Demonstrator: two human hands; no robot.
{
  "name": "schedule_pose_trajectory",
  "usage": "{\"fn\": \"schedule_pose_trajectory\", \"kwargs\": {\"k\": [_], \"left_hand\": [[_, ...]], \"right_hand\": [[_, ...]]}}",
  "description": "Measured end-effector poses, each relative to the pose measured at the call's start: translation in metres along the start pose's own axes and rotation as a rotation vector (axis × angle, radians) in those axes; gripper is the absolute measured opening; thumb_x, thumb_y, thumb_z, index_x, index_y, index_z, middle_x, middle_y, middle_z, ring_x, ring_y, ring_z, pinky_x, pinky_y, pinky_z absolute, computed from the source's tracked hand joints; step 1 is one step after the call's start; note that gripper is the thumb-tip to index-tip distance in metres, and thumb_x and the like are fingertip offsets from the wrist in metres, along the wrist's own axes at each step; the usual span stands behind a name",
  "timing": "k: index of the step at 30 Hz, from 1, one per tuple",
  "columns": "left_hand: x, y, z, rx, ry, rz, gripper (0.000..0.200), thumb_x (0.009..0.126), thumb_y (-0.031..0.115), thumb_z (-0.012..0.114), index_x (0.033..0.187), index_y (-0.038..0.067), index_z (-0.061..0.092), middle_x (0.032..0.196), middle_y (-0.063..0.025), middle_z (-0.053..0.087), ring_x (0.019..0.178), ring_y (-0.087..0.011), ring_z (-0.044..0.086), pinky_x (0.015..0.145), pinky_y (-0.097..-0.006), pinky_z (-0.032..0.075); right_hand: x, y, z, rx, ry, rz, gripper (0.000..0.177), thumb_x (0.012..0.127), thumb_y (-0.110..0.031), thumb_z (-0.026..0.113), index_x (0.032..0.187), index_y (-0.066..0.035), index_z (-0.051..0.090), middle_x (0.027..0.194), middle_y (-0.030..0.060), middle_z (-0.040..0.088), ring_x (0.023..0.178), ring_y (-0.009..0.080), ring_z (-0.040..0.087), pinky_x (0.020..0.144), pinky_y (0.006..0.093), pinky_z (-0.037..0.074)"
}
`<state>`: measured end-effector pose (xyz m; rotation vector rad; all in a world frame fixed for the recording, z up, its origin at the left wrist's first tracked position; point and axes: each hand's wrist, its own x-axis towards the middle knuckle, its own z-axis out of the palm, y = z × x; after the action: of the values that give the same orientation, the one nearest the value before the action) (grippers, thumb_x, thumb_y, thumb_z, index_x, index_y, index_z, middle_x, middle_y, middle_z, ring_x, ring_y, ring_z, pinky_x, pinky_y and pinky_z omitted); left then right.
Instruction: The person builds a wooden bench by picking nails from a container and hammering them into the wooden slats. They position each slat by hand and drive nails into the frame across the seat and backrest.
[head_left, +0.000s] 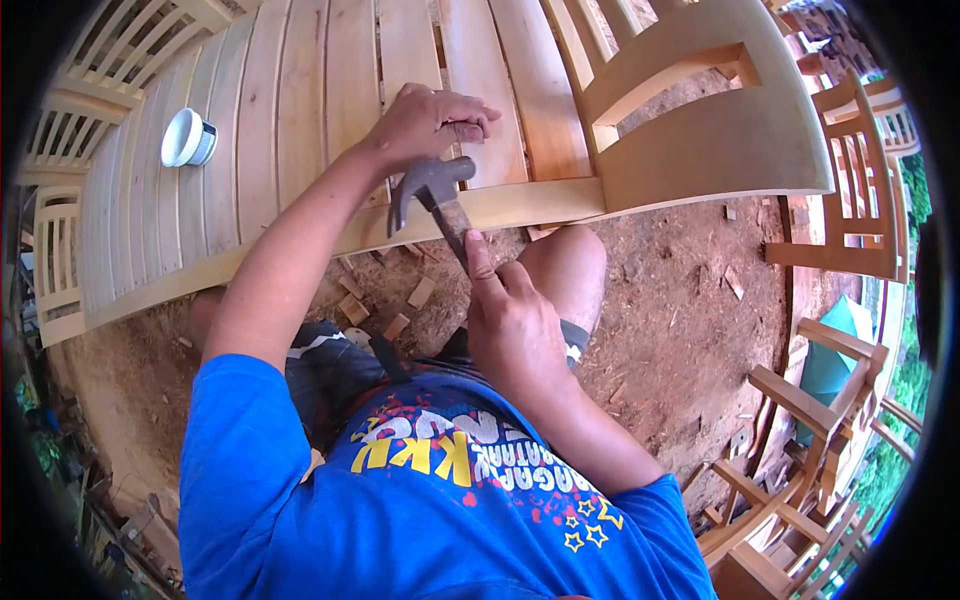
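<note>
My right hand (515, 325) grips the handle of a claw hammer (435, 185), with one finger stretched along the handle. The dark hammer head is over the front rail (520, 205) of a pale wooden slatted bench, just below my left hand. My left hand (430, 122) is over the bench slats (350, 95), its fingers curled and pressed together; whatever they may hold is hidden. To the right of my left hand is the bench's wide wooden end piece (710, 150) with a curved cut-out.
A white tub (188, 138) stands on the slats at the left. Wood offcuts (422, 292) lie on the brown dirt ground (670, 300) below the bench. Unfinished wooden chair frames (865, 200) stand at the right, near a teal object (835, 365). My knees are under the front rail.
</note>
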<state>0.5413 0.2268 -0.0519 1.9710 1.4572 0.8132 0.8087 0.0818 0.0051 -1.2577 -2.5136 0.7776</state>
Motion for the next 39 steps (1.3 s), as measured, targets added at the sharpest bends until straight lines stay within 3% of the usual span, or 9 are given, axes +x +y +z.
{"fn": "schedule_pose_trajectory", "kwargs": {"k": [3, 6, 11, 14, 17, 21, 24, 27, 39], "left_hand": [[0.001, -0.006, 0.004, 0.056, 0.026, 0.045, 0.017, 0.096, 0.019, 0.08, 0.102, 0.003, 0.079, 0.126, -0.0113, 0.082, 0.113, -0.0269, 0.08, 0.102, -0.0386, 0.061], [0.001, -0.006, 0.005, 0.061, 0.027, 0.042, 0.017, 0.096, 0.02, 0.08, 0.102, 0.004, 0.079, 0.126, -0.0108, 0.082, 0.116, -0.0268, 0.079, 0.103, -0.0389, 0.061], [0.001, -0.005, 0.004, 0.039, 0.022, 0.011, 0.016, 0.097, 0.02, 0.079, 0.101, 0.004, 0.079, 0.126, -0.0111, 0.082, 0.12, -0.026, 0.078, 0.104, -0.0389, 0.06], [0.0, -0.007, 0.004, 0.038, 0.035, 0.038, 0.025, 0.1, 0.036, 0.075, 0.106, 0.014, 0.085, 0.124, -0.0012, 0.083, 0.11, -0.0229, 0.079, 0.108, -0.0416, 0.049], [0.0, 0.011, 0.002, -0.062, -0.007, -0.099, 0.015, 0.099, 0.019, 0.077, 0.108, 0.008, 0.08, 0.128, -0.0055, 0.082, 0.124, -0.0233, 0.075, 0.112, -0.0425, 0.053], [-0.017, 0.042, 0.03, 0.04, -0.005, -0.041, 0.018, 0.107, 0.022, 0.069, 0.121, 0.016, 0.079, 0.139, 0.003, 0.078, 0.131, -0.0133, 0.069, 0.123, -0.0501, 0.028], [-0.022, 0.035, 0.048, 0.101, 0.067, 0.022, 0.017, 0.108, 0.024, 0.068, 0.117, 0.015, 0.079, 0.14, 0.0031, 0.077, 0.133, -0.0161, 0.068, 0.123, -0.0507, 0.03], [-0.022, 0.031, 0.049, 0.125, 0.056, 0.03, 0.017, 0.108, 0.027, 0.07, 0.116, 0.015, 0.079, 0.139, 0.0037, 0.078, 0.138, -0.0179, 0.067, 0.123, -0.052, 0.032], [-0.022, 0.028, 0.054, 0.179, 0.083, 0.026, 0.029, 0.104, 0.034, 0.073, 0.131, 0.025, 0.08, 0.136, -0.0061, 0.079, 0.122, -0.0191, 0.074, 0.123, -0.0496, 0.035]], "right_hand": [[0.0, -0.003, -0.005, 0.049, 0.021, 0.015, 0.071, 0.097, -0.005, 0.069, 0.165, -0.009, 0.05, 0.098, 0.0193, 0.065, 0.078, 0.0411, 0.071, 0.07, 0.0524, 0.059], [-0.002, -0.001, -0.005, 0.037, -0.002, -0.008, 0.083, 0.091, -0.004, 0.066, 0.17, -0.01, 0.041, 0.106, 0.0222, 0.065, 0.08, 0.0418, 0.074, 0.07, 0.0517, 0.062], [-0.001, -0.002, -0.005, 0.055, 0.022, 0.016, 0.073, 0.094, -0.003, 0.069, 0.165, -0.008, 0.049, 0.098, 0.0207, 0.065, 0.077, 0.0424, 0.071, 0.071, 0.0524, 0.059], [-0.003, 0.001, -0.01, 0.175, 0.066, 0.009, 0.07, 0.094, 0.0, 0.072, 0.162, -0.004, 0.053, 0.093, 0.0199, 0.066, 0.076, 0.04, 0.07, 0.075, 0.049, 0.059], [-0.011, 0.012, -0.025, 0.343, 0.105, 0.01, 0.072, 0.094, 0.0, 0.072, 0.163, -0.004, 0.051, 0.095, 0.0218, 0.069, 0.082, 0.0403, 0.072, 0.079, 0.0491, 0.06], [-0.03, 0.029, -0.061, 0.442, 0.091, 0.181, 0.072, 0.094, 0.003, 0.073, 0.163, 0.0, 0.051, 0.097, 0.0204, 0.073, 0.085, 0.029, 0.074, 0.082, 0.0385, 0.058], [-0.047, 0.04, -0.077, 0.577, 0.144, 0.329, 0.075, 0.096, 0.004, 0.07, 0.166, 0.002, 0.044, 0.091, 0.0069, 0.069, 0.078, 0.0118, 0.066, 0.075, 0.0294, 0.054], [-0.052, 0.041, -0.094, 0.726, 0.175, 0.366, 0.074, 0.099, 0.005, 0.065, 0.169, -0.001, 0.042, 0.095, 0.0012, 0.069, 0.075, 0.0083, 0.064, 0.069, 0.0262, 0.055], [-0.021, 0.021, -0.109, 0.85, 0.213, 0.064, 0.071, 0.104, 0.004, 0.062, 0.169, 0.005, 0.036, 0.095, 0.0048, 0.068, 0.07, 0.0066, 0.061, 0.062, 0.0242, 0.051]]}}
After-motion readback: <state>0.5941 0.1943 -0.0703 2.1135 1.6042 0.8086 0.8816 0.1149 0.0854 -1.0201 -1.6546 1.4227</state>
